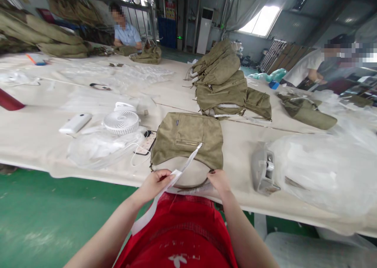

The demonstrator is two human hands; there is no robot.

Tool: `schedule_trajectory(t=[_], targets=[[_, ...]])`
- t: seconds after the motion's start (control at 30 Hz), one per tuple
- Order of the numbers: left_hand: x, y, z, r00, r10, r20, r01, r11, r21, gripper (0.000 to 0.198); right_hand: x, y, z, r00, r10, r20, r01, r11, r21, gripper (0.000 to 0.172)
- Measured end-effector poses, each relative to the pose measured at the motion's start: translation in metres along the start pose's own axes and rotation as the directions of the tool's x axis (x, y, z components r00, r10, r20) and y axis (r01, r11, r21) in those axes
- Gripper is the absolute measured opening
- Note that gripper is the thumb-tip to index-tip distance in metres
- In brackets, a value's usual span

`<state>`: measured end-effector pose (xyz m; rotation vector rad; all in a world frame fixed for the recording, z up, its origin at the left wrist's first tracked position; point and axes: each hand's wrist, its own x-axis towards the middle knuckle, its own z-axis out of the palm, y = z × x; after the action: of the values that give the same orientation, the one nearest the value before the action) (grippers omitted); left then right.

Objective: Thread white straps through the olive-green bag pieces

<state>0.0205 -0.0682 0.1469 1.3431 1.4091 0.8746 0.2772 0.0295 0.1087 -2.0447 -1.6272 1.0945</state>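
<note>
An olive-green bag (188, 132) lies flat on the table in front of me, its curved strap (191, 188) toward the table's front edge. My left hand (160, 183) pinches a long white strip (190, 158) at the bag's left side. One end of the strip reaches up to the zipped pocket on the bag; the other end hangs down past my hand over the red clothing. My right hand (218, 181) is closed on the bag's strap near the right corner. Its fingertips are partly hidden.
To the left lie a white fan (121, 122), a white power bank (75, 123) and a phone (145, 144). A stack of olive bags (220, 83) sits behind. On the right are a tape dispenser (264, 170) and clear plastic bags (326, 174). Two people work farther off.
</note>
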Motion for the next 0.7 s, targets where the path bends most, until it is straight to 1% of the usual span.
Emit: schedule_trajectory(t=[0.03, 0.07, 0.1, 0.13, 0.17, 0.2, 0.23, 0.27, 0.3, 0.33, 0.4, 0.47, 0.53, 0.7], targets=[[-0.001, -0.001, -0.004, 1.000, -0.002, 0.002, 0.002, 1.000, -0.007, 0.039, -0.001, 0.003, -0.003, 0.999, 0.016, 0.052, -0.024, 0.987, 0.157, 0.024], [-0.002, -0.001, -0.007, 1.000, -0.002, 0.008, 0.002, 1.000, -0.008, 0.039, -0.004, 0.007, -0.005, 0.991, 0.027, 0.129, -0.068, 0.944, 0.323, 0.025], [-0.002, -0.001, -0.009, 1.000, -0.002, 0.019, 0.002, 1.000, -0.004, 0.038, -0.007, 0.010, -0.006, 0.974, 0.025, 0.227, -0.133, 0.868, 0.478, 0.023], [-0.003, -0.002, -0.010, 0.999, -0.002, 0.032, 0.002, 1.000, 0.005, 0.038, -0.011, 0.013, -0.006, 0.942, -0.001, 0.337, -0.217, 0.762, 0.610, 0.019], [-0.004, -0.002, -0.010, 0.999, -0.004, 0.048, 0.003, 1.000, 0.016, 0.038, -0.016, 0.015, -0.005, 0.894, -0.051, 0.445, -0.316, 0.631, 0.708, 0.013], [-0.005, -0.002, -0.009, 0.998, -0.009, 0.065, 0.007, 1.000, 0.027, 0.038, -0.021, 0.017, -0.003, 0.841, -0.113, 0.529, -0.406, 0.514, 0.756, 0.009], [-0.005, -0.002, -0.008, 0.997, -0.016, 0.082, 0.013, 0.999, 0.038, 0.039, -0.026, 0.017, -0.001, 0.798, -0.169, 0.579, -0.463, 0.444, 0.767, 0.009], [-0.006, -0.003, -0.006, 0.995, -0.024, 0.099, 0.019, 0.999, 0.047, 0.039, -0.031, 0.016, 0.002, 0.771, -0.211, 0.601, -0.489, 0.409, 0.771, 0.012], [-0.007, -0.003, -0.005, 0.993, -0.029, 0.112, 0.023, 0.998, 0.056, 0.040, -0.036, 0.013, 0.006, 0.760, -0.243, 0.603, -0.488, 0.400, 0.776, 0.015], [-0.008, -0.003, -0.003, 0.992, -0.033, 0.123, 0.025, 0.998, 0.063, 0.040, -0.041, 0.011, 0.009, 0.762, -0.270, 0.589, -0.463, 0.409, 0.786, 0.018], [-0.009, -0.004, -0.001, 0.988, -0.037, 0.149, 0.026, 0.997, 0.073, 0.040, -0.049, 0.004, 0.013, 0.787, -0.318, 0.529, -0.366, 0.450, 0.815, 0.023], [-0.011, -0.006, -0.001, 0.984, -0.042, 0.175, 0.028, 0.996, 0.083, 0.040, -0.055, -0.001, 0.016, 0.817, -0.349, 0.459, -0.269, 0.472, 0.839, 0.023], [-0.012, -0.009, -0.001, 0.980, -0.046, 0.194, 0.029, 0.995, 0.092, 0.040, -0.058, -0.005, 0.017, 0.845, -0.347, 0.407, -0.218, 0.472, 0.855, 0.022], [-0.012, -0.014, -0.004, 0.978, -0.019, 0.209, -0.003, 0.994, 0.108, 0.039, -0.059, -0.007, 0.018, 0.895, -0.313, 0.319, -0.169, 0.422, 0.891, 0.022]])
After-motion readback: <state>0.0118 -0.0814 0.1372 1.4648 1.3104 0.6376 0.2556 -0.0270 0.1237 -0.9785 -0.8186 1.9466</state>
